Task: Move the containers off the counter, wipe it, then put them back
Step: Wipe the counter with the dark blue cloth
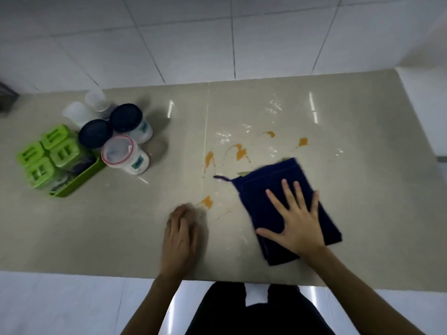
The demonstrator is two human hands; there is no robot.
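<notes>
A folded dark blue cloth (268, 189) lies on the beige counter (121, 226), right of centre. My right hand (295, 221) presses flat on it with fingers spread. Orange stains (240, 152) and wet streaks mark the counter just beyond and left of the cloth. My left hand (180, 235) rests on the counter near the front edge, fingers curled, holding nothing visible. The containers are grouped at the left: two dark-lidded jars (125, 117), a red-rimmed jar (118, 149), clear cups (95, 100) and a green tray (79, 176) of green-lidded boxes (41, 163).
A white tiled wall (217, 39) rises behind the counter. The counter ends at a white wall on the right (425, 112). A dark object (6, 97) sits at the far left edge. White floor tiles and my dark clothing show below the front edge.
</notes>
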